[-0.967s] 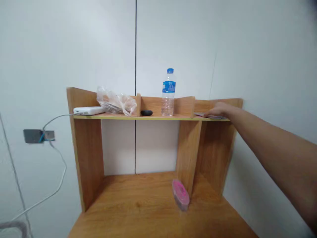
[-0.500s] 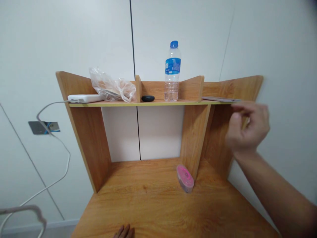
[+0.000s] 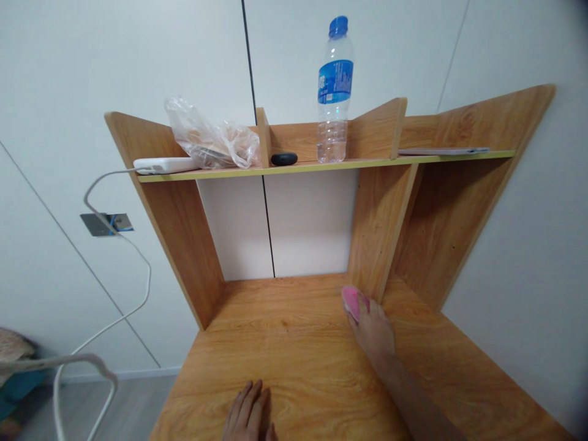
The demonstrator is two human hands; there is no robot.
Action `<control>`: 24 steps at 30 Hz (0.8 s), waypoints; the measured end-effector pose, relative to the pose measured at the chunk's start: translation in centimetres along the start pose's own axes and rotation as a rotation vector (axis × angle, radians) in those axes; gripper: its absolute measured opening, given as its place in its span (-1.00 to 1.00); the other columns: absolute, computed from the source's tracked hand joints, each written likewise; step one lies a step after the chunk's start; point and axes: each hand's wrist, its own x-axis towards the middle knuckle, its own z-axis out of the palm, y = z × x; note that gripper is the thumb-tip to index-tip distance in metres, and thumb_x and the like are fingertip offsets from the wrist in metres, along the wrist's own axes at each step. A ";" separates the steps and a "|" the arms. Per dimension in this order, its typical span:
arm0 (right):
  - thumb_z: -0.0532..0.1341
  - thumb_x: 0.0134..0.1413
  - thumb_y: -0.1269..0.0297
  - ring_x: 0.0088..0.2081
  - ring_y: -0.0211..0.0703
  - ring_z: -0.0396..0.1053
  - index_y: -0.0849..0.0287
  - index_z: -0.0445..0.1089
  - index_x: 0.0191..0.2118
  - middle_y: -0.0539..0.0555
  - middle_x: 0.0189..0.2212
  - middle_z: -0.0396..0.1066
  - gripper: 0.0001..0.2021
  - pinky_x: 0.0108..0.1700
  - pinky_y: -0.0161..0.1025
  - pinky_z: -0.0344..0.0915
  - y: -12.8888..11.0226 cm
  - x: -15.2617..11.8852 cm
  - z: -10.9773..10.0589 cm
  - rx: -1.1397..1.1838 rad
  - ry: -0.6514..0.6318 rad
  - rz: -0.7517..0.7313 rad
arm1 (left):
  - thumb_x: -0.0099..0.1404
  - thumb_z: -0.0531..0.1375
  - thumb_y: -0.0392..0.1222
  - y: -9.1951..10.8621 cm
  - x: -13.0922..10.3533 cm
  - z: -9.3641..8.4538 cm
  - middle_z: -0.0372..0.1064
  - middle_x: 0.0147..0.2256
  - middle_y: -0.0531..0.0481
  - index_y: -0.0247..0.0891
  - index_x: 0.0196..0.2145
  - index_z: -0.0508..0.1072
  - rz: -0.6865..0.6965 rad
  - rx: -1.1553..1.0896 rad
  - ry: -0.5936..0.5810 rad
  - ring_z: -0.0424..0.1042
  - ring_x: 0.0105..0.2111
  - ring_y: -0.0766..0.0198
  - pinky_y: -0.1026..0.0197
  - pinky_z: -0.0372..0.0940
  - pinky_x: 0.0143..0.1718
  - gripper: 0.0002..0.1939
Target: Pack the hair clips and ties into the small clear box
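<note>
At the foot of the shelf's right upright stands a pink oval object (image 3: 350, 301) with a paler side; its exact kind is unclear. My right hand (image 3: 374, 327) is on it from the right, fingers closed over its top and side and covering much of it. Flat on the lower part of the desk (image 3: 294, 380) rests my left hand (image 3: 247, 411), fingers stretched out and nothing in it. The thumb of that hand is partly cut off by the lower edge of the view.
Along the upper shelf (image 3: 303, 167) are a white device (image 3: 166, 165) with a cable, a clear plastic bag (image 3: 220, 142), a black round item (image 3: 283, 159), a water bottle (image 3: 334, 110) and a thin flat item (image 3: 441, 151). A wall socket (image 3: 106, 224) is at left.
My right hand has come down from beside the upper shelf at right to the pink object and closed on it. More of my left hand shows, and the view has tilted down.
</note>
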 end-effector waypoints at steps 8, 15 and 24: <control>0.28 0.10 0.19 0.30 0.05 0.19 0.01 0.19 0.34 0.15 0.32 0.20 -0.33 0.34 0.02 0.13 -4.5 -6.4 -5.3 0.728 -0.454 -0.229 | 0.23 0.29 -0.18 2.2 2.0 -2.3 0.41 0.17 -0.15 -0.05 0.25 0.34 -0.244 -0.508 -0.051 0.41 0.17 -0.08 -0.15 0.37 0.18 -0.38; 0.38 0.03 0.18 0.31 0.10 0.17 -0.10 0.34 0.25 0.11 0.26 0.29 -0.38 0.36 0.09 0.10 -7.3 -10.9 -8.2 0.839 -0.584 -0.337 | 0.02 0.46 0.14 7.7 4.9 -2.5 0.41 0.12 -0.40 -0.29 0.21 0.35 -0.578 -1.479 -0.238 0.44 0.12 -0.20 -0.18 0.34 0.16 -0.12; 0.35 -0.04 -0.13 -0.39 -0.03 0.48 0.10 0.51 -0.45 0.08 -0.47 0.52 -0.64 -0.30 -0.22 0.43 -10.0 -16.7 -4.8 1.059 -0.200 0.451 | 0.05 0.46 0.03 10.2 6.3 -3.8 0.53 -0.07 -0.33 -0.32 0.01 0.43 -0.669 -1.108 -0.126 0.56 -0.06 -0.06 -0.05 0.46 0.02 -0.36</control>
